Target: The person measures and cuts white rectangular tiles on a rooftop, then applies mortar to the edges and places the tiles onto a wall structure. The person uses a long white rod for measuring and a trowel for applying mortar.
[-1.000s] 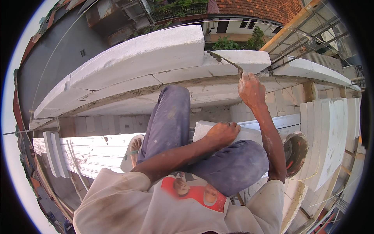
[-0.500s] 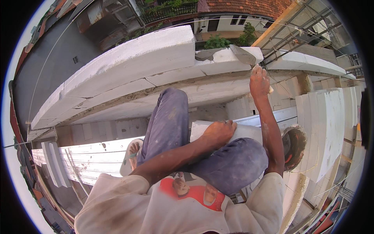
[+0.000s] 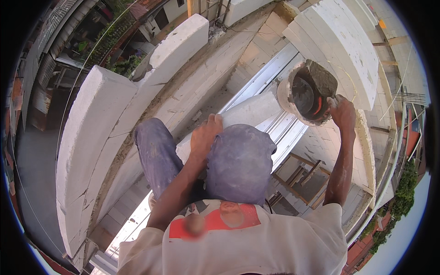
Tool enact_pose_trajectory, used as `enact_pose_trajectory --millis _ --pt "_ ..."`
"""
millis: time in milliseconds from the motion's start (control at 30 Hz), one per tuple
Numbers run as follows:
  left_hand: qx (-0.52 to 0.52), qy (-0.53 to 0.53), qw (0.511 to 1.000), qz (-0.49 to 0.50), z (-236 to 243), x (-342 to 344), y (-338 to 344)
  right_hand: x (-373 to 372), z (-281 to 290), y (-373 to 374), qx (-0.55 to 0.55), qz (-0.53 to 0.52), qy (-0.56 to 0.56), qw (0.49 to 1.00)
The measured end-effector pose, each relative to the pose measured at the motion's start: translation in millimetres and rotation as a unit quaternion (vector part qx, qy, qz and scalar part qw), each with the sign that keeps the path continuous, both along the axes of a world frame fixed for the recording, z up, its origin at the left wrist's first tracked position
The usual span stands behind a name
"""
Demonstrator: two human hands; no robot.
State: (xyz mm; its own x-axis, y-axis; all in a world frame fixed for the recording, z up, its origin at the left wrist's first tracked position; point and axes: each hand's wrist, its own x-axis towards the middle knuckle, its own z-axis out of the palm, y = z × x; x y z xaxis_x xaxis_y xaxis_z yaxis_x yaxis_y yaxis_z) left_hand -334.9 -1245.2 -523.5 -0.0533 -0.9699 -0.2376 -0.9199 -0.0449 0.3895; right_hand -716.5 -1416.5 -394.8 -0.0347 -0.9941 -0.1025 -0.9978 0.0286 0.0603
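My right hand (image 3: 343, 111) is closed round the handle end of a trowel (image 3: 322, 79), its grey, mortar-coated blade over the mouth of a round bucket (image 3: 285, 94). Inside the bucket are grey mortar and a reddish-orange patch. My left hand (image 3: 205, 135) lies with curled fingers on a long white block (image 3: 252, 110), beside my raised knee. The block rests across metal planks under my legs. To the left runs a wall of white blocks (image 3: 98, 105), with a lower course (image 3: 178, 48) farther along and a grey mortar patch at the step.
More large white blocks (image 3: 341, 41) are stacked beyond the bucket at the right. Long silvery planks (image 3: 288, 137) pass beneath me, with a wooden frame (image 3: 302, 176) lower down. Beyond the left wall is a drop to a grey roof (image 3: 36, 183) and houses. Thin strings cross the edges.
My view and body have turned to the right. My right hand has brought the trowel from the wall top to the bucket. My left hand stays on the white block.
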Motion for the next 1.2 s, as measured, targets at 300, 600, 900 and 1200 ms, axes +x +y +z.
enact_pose_trajectory --millis 300,600,900,1200 --pt "0.04 0.012 0.999 0.015 -2 -3 0 -35 -100 -16 0.09 0.07 0.148 0.982" --pt "0.032 0.02 0.999 0.012 -4 1 1 -7 -79 -2 0.144 0.072 0.054 0.986" --pt "0.049 0.05 0.997 0.035 -3 3 2 -64 -80 33 0.209 -0.149 -0.416 0.872" --pt "0.051 0.042 0.997 0.032 -6 0 0 -80 -118 64 0.078 -0.218 -0.484 0.844"
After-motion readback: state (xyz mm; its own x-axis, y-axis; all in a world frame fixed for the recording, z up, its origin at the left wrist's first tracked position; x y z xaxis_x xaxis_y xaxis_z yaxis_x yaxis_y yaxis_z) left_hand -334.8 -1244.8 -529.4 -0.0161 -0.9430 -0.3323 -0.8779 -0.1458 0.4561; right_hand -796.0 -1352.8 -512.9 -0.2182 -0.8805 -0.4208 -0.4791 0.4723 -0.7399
